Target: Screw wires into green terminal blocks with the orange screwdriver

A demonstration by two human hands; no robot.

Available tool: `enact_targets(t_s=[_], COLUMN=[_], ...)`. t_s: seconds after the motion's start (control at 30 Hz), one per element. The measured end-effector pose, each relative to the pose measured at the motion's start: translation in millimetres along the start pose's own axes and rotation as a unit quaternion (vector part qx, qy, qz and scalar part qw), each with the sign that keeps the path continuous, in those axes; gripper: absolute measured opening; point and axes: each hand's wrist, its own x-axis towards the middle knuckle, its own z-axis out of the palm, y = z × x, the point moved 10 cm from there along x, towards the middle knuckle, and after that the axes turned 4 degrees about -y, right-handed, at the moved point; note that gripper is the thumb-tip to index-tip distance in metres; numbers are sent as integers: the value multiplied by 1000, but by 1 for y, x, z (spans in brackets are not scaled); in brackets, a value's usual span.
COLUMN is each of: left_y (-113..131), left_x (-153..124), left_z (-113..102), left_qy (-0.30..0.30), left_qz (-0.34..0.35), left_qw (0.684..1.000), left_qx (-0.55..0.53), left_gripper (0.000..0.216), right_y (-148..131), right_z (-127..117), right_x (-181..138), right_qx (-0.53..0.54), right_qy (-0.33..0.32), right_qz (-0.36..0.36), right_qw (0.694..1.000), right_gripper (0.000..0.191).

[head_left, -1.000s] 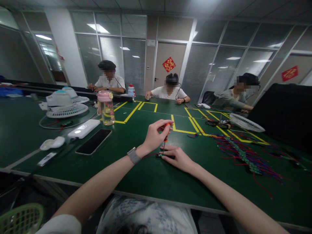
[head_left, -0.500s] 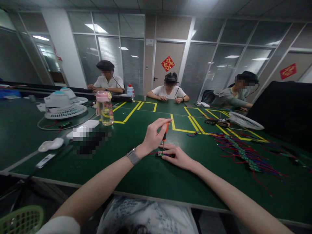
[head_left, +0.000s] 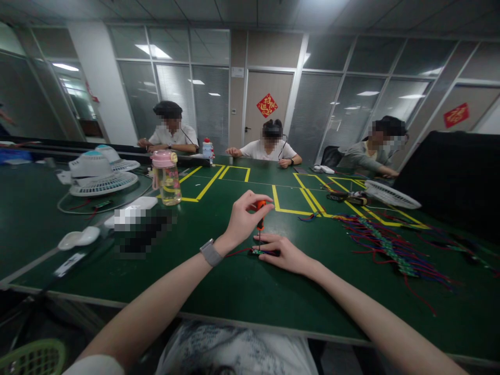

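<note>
An orange-and-black screwdriver [head_left: 260,225] stands upright, its thin shaft pointing down at a small green circuit board [head_left: 257,252] on the table. My left hand [head_left: 244,219] is closed around the handle's top with thumb and fingers; a watch is on that wrist. From the right, my right hand [head_left: 289,255] lies low on the table, its thumb and fingers gripping the board and its wires. A red wire runs out to the left of the board. The screwdriver's tip meets the board, though the exact contact spot is too small to make out.
Right on the green table [head_left: 234,291] lies a row of wired circuit boards [head_left: 385,245]. A pink-lidded bottle [head_left: 166,179], white fans [head_left: 103,174] and a white case [head_left: 79,238] are at left. Yellow tape [head_left: 291,212] marks the middle. Three people sit across.
My left hand has shifted its fingers at the handle's top, showing more of the orange grip. The screwdriver stays on the board, and my right hand keeps its place.
</note>
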Motion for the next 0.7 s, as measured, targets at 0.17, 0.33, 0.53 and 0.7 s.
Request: enact_targets(t_s=[0.17,0.33,0.53,0.7], left_y=[7,6,10,6], left_x=[-3,-5,-9,-10], left_z=[6,11,4,5], left_qy=[-28,-28,16,10], left_qz=[23,5,31,25], left_qw=[999,998,999,999], left_qx=[-18,-64,-1,-27], left_gripper=[26,26,13,26], right_y=[-2,-3,-1,-3], right_z=[-2,-2,-2,-3], right_x=[1,1,0,0], right_qx=[2,0,-5,-1], right_qy=[6,16,24,26], right_qz=[0,5,8,4], right_qw=[1000,1000,1000,1000], right_gripper=[31,30,28,28])
